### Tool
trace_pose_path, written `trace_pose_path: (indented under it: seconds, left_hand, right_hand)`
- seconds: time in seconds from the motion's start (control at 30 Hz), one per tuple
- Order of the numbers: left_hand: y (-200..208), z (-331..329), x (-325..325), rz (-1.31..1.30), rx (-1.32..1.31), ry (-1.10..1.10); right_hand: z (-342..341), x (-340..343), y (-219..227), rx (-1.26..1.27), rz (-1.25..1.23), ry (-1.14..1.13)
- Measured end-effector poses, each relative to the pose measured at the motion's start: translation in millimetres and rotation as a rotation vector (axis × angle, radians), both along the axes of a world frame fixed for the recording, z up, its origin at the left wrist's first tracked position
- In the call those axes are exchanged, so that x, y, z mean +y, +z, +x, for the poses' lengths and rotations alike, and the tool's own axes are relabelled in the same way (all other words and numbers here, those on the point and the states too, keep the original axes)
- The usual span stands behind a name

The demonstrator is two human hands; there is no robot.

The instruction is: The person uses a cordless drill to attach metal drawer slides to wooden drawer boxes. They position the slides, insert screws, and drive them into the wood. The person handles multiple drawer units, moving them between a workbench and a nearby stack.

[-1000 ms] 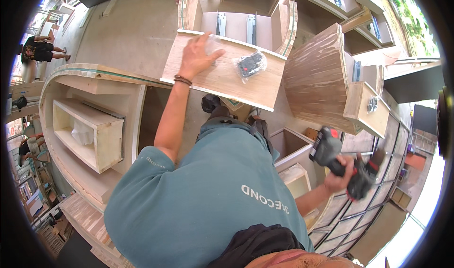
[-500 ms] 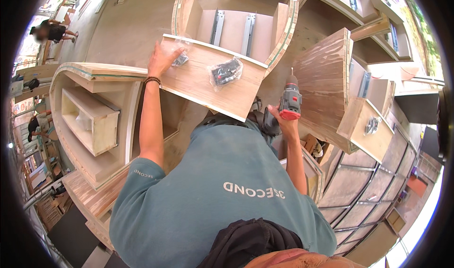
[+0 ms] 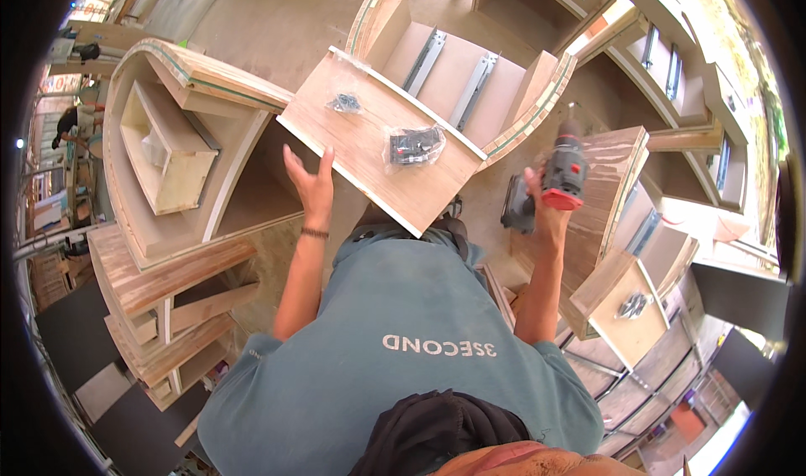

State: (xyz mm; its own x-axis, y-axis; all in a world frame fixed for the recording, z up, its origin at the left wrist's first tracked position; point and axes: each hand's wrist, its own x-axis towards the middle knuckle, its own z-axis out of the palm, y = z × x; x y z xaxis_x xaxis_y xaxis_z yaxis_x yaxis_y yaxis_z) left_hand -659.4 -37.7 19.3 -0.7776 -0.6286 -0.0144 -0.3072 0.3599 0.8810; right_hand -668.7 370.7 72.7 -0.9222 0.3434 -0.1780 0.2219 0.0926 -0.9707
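Observation:
My left hand [image 3: 312, 189], fingers and thumb spread, is held in the air just off the near left edge of a light wooden panel [image 3: 332, 140]. A small clear bag of hardware [image 3: 344, 102] lies toward the panel's far left end. Closer to its middle rests a larger clear bag with black parts [image 3: 414, 147]. In my right hand [image 3: 550, 217] is a cordless drill [image 3: 565, 170], grey and black with red trim, its nose pointing away from me. The drill is to the right of the panel, apart from it.
Behind the panel, an open curved cabinet frame [image 3: 550, 98] carries metal drawer slides [image 3: 474, 90]. Another curved cabinet [image 3: 126, 140] with a drawer box [image 3: 186, 182] stands left. At right are a wooden cabinet [image 3: 588, 190] and a pale panel with bagged hardware [image 3: 632, 306].
My left hand has come off the panel and the small bag, drawing back toward me with fingers spread. The drill in my right hand has shifted to the right. The view has turned somewhat.

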Motion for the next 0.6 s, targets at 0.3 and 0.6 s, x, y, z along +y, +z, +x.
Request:
trace_pose_path:
  seconds: [0.3,0.6]
  left_hand:
    - [6,51,66,0.778,-0.292,-0.144]
    - [-15,17,52,0.829,-0.306,-0.066]
  right_hand:
    - [-133,-24,5,0.343,-0.261,0.248]
    - [-258,-123,-208,0.402,-0.172,0.329]
